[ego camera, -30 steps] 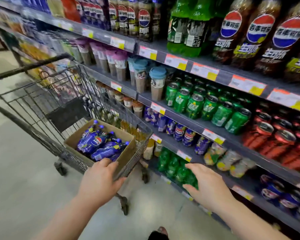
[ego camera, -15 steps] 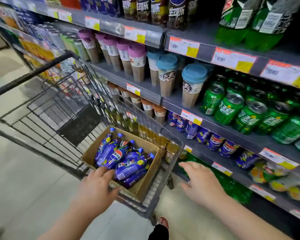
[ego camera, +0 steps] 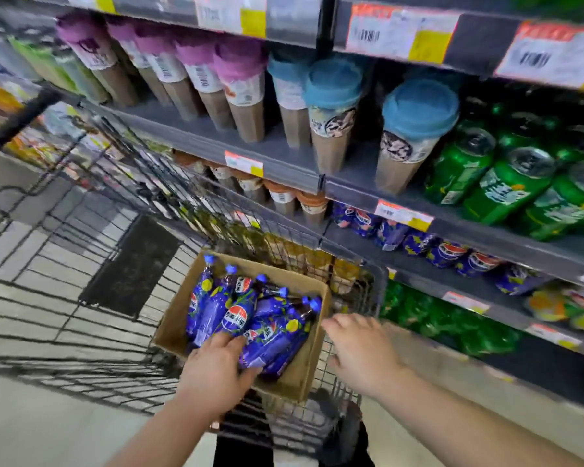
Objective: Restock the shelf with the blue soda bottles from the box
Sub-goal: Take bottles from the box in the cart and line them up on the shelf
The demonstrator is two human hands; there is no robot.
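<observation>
Blue plastic soda bottles lie in the brown cardboard box, caps toward twelve to one o'clock, under the nearer left hand's loosely spread fingers, while the right hand hovers spread and empty at the box's three o'clock.

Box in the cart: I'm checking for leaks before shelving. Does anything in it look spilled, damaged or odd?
No spill or damage shows. The bottles lie jumbled on their sides in the box, overlapping, caps mostly pointing away; the blur hides finer detail.
</observation>
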